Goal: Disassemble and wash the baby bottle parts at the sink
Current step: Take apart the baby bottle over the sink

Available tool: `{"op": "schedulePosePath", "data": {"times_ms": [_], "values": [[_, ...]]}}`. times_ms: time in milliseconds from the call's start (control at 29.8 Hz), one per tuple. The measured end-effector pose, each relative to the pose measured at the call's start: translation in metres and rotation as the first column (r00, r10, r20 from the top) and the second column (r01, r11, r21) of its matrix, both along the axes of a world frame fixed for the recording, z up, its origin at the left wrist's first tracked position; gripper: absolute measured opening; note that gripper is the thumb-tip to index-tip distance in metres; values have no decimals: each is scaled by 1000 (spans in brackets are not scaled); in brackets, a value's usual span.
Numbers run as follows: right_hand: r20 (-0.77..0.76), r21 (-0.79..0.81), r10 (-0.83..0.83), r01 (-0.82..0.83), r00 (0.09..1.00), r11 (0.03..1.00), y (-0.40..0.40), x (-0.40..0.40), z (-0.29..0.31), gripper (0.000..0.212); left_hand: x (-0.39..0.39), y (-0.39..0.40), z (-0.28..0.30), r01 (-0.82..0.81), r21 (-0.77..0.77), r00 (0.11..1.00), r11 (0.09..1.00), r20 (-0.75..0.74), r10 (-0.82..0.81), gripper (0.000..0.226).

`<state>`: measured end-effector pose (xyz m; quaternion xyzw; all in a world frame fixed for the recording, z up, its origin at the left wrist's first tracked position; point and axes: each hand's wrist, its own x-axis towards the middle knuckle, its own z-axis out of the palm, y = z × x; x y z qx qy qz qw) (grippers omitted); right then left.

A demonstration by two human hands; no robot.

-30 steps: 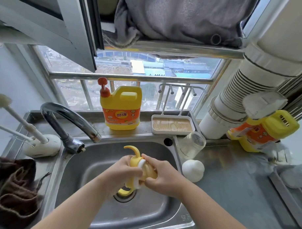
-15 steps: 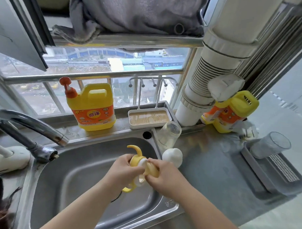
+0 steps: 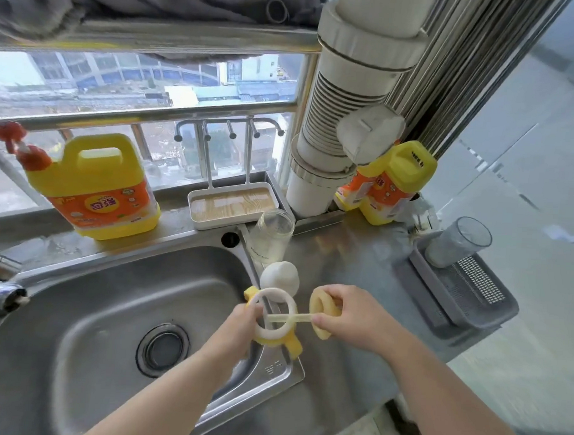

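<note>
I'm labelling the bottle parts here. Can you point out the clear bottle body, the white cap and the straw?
clear bottle body (image 3: 272, 238): head view, on its see-through side wall.
white cap (image 3: 279, 278): head view, on its rounded top.
straw (image 3: 290, 318): head view, mid-length, between the hands.

We see the yellow ring with handles over the sink's right rim. The pale nipple piece, with its thin straw, sits just right of it. The clear bottle and white cap stand behind on the rim.
</note>
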<state>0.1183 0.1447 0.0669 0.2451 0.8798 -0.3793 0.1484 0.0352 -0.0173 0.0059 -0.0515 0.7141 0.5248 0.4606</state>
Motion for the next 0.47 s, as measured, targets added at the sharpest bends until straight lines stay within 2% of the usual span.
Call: {"op": "schedulePosePath", "data": {"times_ms": [134,201,403,470], "values": [[16,23,9,-9,1000,1000,16,-3,-7,19,5,14,-23,7,115,992,993,122,-21,28],[28,44,3,-5,1000,999,24,-5,-11,26,5,21,-27,-59,147,986,987,161,35,25],[38,74,-19,16,999,997,42,-10,-23,37,8,36,-38,-196,54,979,979,65,192,9],[46,59,-21,18,999,998,47,-11,-27,43,9,43,-39,-259,35,965,965,45,257,16]]}}
